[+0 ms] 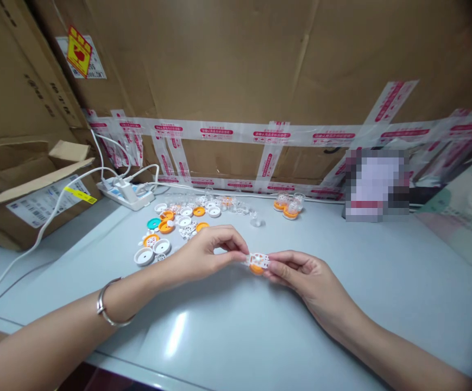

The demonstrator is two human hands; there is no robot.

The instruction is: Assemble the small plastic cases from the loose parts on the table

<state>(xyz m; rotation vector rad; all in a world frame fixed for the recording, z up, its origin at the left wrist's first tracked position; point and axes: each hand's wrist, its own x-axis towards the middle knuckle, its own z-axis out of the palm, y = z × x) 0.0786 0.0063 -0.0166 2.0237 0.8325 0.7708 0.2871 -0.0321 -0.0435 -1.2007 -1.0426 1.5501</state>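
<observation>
Between my two hands, just above the table, is a small white plastic gear piece (257, 259) with an orange round base (257, 269) under it. My left hand (219, 251) pinches the white piece at its left edge with thumb and finger. From the other side, my right hand (301, 271) grips the right edge of the same part, its fingers closed. Left of my hands lies a spread of loose parts: white round cups (143, 256), orange rings (166, 226), a teal ring (153, 223) and small white gear pieces.
A few orange-based pieces with clear domes (290, 207) stand at the back. A power strip (127, 194) with white cables sits at the back left, by an open cardboard box (36, 195). A large taped carton (219, 70) walls off the rear. A blurred upright object (376, 187) stands back right.
</observation>
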